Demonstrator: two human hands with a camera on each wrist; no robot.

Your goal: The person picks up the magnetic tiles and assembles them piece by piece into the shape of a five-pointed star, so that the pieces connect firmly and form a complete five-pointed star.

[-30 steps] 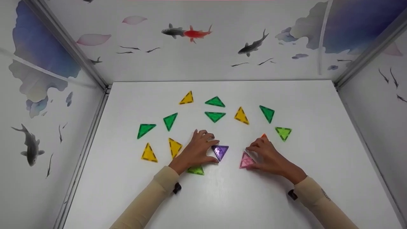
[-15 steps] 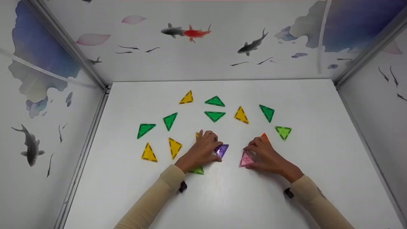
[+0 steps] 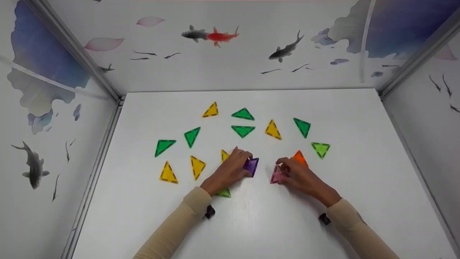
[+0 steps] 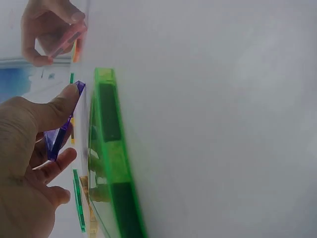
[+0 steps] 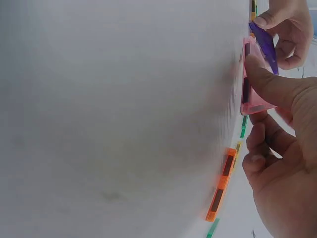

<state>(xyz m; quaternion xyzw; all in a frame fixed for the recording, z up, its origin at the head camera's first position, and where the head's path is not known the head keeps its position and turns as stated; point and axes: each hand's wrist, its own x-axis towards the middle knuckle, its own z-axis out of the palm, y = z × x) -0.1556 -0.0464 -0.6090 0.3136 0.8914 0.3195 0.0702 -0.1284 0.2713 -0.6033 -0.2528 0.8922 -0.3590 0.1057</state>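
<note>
Tiles (image 3: 252, 167), white table (image 3: 248, 226), fish-patterned walls (image 3: 251, 77)

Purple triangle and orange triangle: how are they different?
The purple triangle is pinched in the left hand; the orange triangle lies on the table, unheld. The purple triangle is tilted, but the orange triangle lies flat. Both are triangular tiles with dark strips along an edge.

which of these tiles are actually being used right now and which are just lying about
In use:
- purple tile, pinched in the left hand
- pink tile, pinched in the right hand

Apparently just lying about, held by neither hand:
- orange tile
- five yellow tiles
- five dark green tiles
- two light green tiles
</note>
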